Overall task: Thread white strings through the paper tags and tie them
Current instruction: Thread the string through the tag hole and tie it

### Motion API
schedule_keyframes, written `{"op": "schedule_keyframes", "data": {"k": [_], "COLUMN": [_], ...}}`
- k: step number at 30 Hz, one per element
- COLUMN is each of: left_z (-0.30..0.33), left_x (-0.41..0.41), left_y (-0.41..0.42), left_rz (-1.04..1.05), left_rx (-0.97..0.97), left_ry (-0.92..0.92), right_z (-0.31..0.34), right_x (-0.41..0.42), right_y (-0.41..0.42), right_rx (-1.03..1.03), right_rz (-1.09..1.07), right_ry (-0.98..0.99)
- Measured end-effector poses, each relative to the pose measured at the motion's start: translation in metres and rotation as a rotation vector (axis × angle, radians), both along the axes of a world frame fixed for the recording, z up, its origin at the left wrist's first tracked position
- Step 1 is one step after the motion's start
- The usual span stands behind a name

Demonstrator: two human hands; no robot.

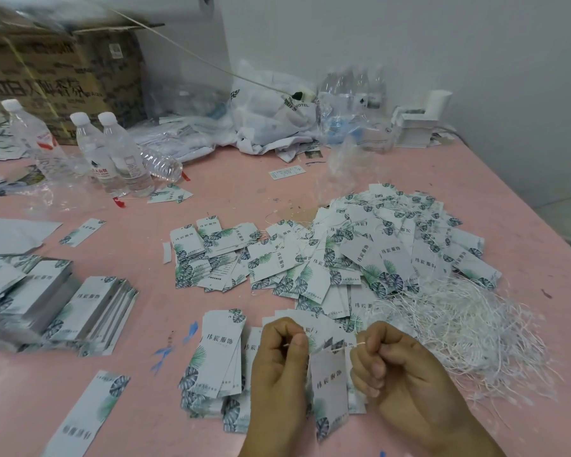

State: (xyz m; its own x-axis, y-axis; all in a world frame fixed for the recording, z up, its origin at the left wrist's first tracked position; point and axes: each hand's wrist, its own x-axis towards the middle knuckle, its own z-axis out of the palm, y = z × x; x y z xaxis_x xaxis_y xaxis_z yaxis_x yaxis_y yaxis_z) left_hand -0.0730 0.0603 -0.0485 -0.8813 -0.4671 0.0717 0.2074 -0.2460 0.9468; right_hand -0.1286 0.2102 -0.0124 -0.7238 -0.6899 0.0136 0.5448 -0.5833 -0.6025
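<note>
Head view: the left hand (279,354) and the right hand (388,361) are raised side by side above the near edge of the pink table (238,189), close together but not touching. Each hand is curled, with thumb and forefinger pinching one end of a white string (350,345). The string runs between the hands through the top of a paper tag (329,387), which hangs below it, long side vertical, printed face toward the camera. Whether a knot has formed cannot be determined. Directly beneath the hands lies a loose stack of tags (216,354), printed with green and blue leaves. To the right of the hands, touching the tags, lies a tangled heap of white strings (459,328). Behind the hands, toward the middle of the table, sits a wide pile of tags (376,252), with thin strings visible among them. At the left edge, neat stacks of tags (89,311) lie tilted against one another. Farther back on the left, three upright water bottles (112,153) with white caps stand near a cardboard box (56,74). A white plastic bag (271,117) rests against the wall (409,44).
</note>
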Motion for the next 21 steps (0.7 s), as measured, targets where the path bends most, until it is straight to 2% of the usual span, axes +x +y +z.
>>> {"op": "schedule_keyframes", "data": {"k": [5,9,13,17,21], "left_z": [0.004,0.006,0.009,0.01,0.012], "left_x": [-0.007,-0.01,-0.009,-0.007,-0.005], "left_y": [-0.001,-0.007,-0.012,-0.011,-0.008], "left_rz": [-0.051,-0.073,-0.086,-0.111,-0.106], "left_rx": [0.529,0.739,0.819,0.776,0.715], "left_ry": [-0.039,-0.04,-0.074,-0.152,-0.118], "right_z": [0.001,0.001,0.001,-0.001,0.0], "right_x": [-0.004,-0.006,-0.011,-0.017,-0.015], "right_y": [0.005,0.007,0.012,0.016,0.015], "right_rx": [0.085,0.135,0.162,0.164,0.176], "right_rz": [-0.08,-0.137,-0.209,-0.276,-0.287], "right_ry": [-0.009,-0.041,-0.046,-0.088,-0.094]}}
